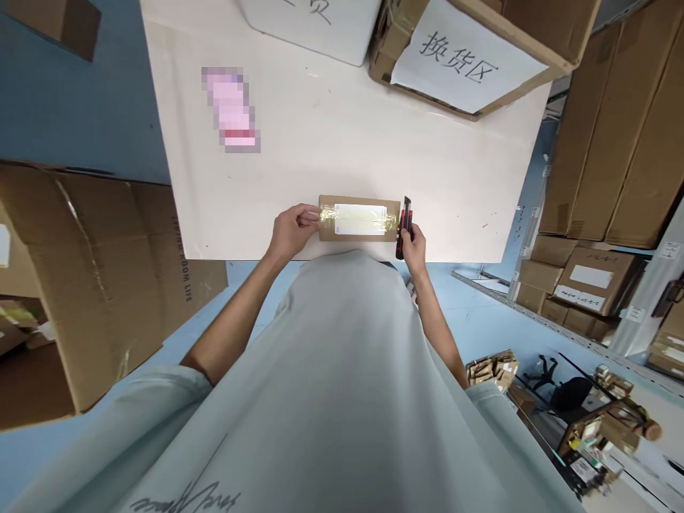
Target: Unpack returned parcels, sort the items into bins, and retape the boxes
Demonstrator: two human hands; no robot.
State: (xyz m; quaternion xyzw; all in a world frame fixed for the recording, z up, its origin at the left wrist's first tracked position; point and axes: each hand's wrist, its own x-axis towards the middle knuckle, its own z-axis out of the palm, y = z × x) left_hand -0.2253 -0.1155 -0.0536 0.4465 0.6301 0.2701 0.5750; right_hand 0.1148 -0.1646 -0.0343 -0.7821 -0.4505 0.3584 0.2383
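A small brown cardboard box (360,238) lies flat at the table's near edge, right in front of my body. Clear tape runs along its top over a white label (360,219). My left hand (293,229) is at the box's left end, its fingers bent together and touching that end. In my right hand (415,249) is a black and red utility knife (406,221), gripped beside the right end of the box. The knife's tip points away from me; whether its blade is out I cannot tell.
On the white table (288,142) lies a pixelated pink item (232,110) at the left. A white bin (320,28) and an open cardboard box with a handwritten sheet (464,60) stand at the back. A large carton (117,263) is left, shelving with cartons (593,278) right.
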